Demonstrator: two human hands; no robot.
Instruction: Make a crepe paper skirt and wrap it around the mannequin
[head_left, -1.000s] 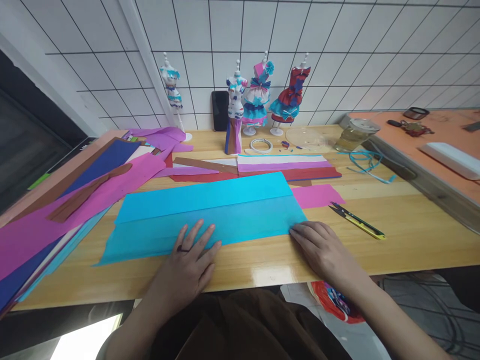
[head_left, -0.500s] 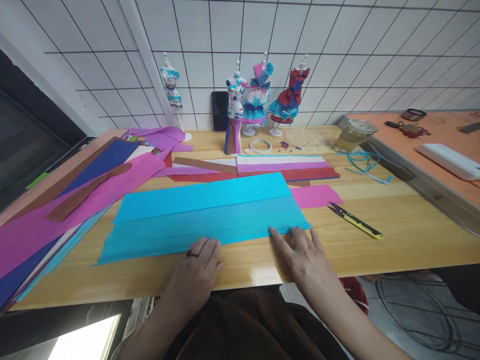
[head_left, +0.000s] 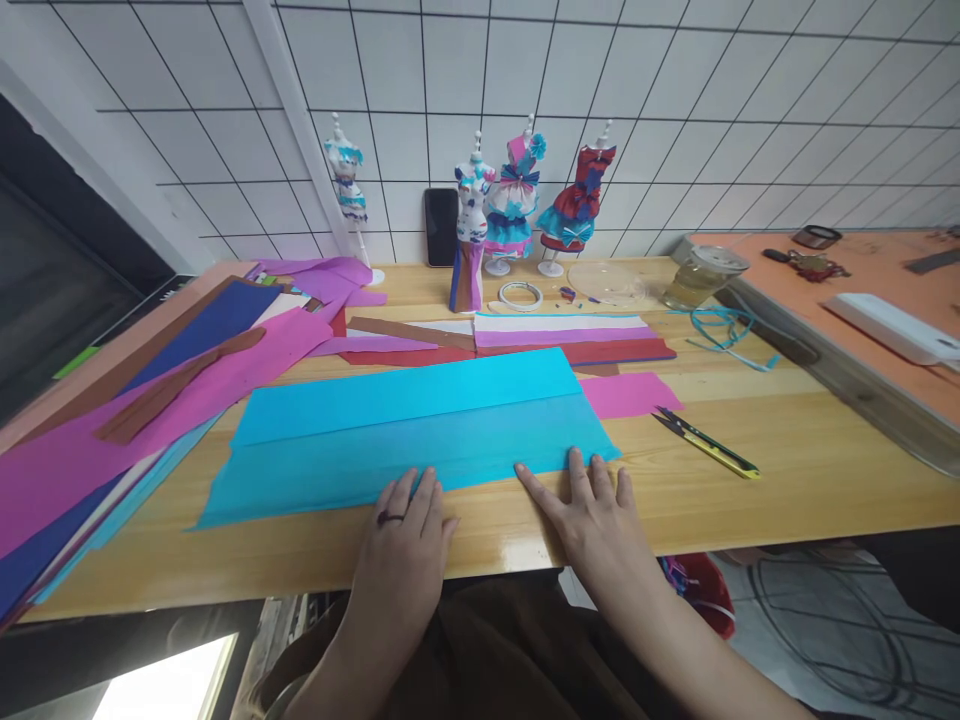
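A bright blue sheet of crepe paper (head_left: 405, 415) lies flat along the middle of the counter (head_left: 810, 495), near the front edge and slightly slanted to it, its right end farther from that edge than its left. A line runs along its length, with a brighter band on the far side and a duller one on the near side. The left hand (head_left: 409, 535), a dark ring on one finger, rests its fingertips on the sheet's near edge; its grip is unclosed, the fingers side by side and the thumb apart. The right hand (head_left: 596, 520) touches the same edge close to the right corner, its grip spread wide with the fingers apart.

Just beyond the sheet's right end lie a magenta paper piece (head_left: 636, 393) and yellow-and-black thread snips (head_left: 709, 443), the blades touching or almost touching the piece. Behind the sheet are layered white, lilac and red strips (head_left: 564, 330) and a brown strip (head_left: 409, 329). A pile of coloured paper (head_left: 259, 365) covers the counter's left end.

Along the back edge stand four miniature dress forms (head_left: 472, 195) in paper outfits, a smartphone (head_left: 441, 228) leaning on the wall and a roll of white tape (head_left: 520, 295). Toward the back right corner are a glass cup (head_left: 699, 283) of pale liquid and a tangled blue cord (head_left: 716, 328).
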